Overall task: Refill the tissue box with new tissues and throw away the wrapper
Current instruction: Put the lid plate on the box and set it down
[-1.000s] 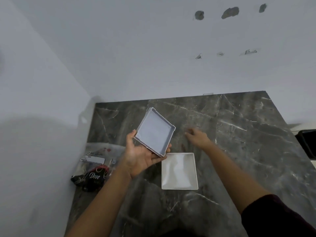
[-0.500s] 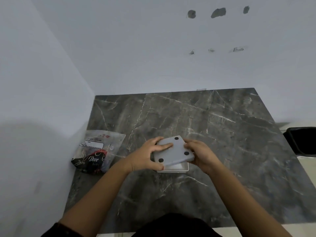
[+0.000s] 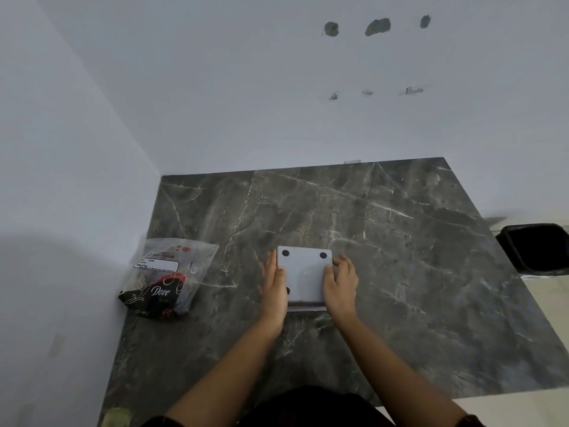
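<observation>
A square grey tissue box (image 3: 304, 274) lies upside down on the dark marble table (image 3: 400, 257), its flat base with black round feet facing up. My left hand (image 3: 272, 288) presses against its left side and my right hand (image 3: 340, 282) against its right side, both gripping it. The white lower part shows only as a thin strip at the near edge. A plastic tissue wrapper (image 3: 169, 277) with "Dove" printed on it lies to the left, near the wall.
A black bin (image 3: 537, 248) stands on the floor past the table's right edge. White walls close the left and far sides. A greenish object (image 3: 117, 417) sits at the bottom left corner.
My left hand brought the grey base down from the air onto the white part. Both hands then squared it flat on the table and now hold its sides.
</observation>
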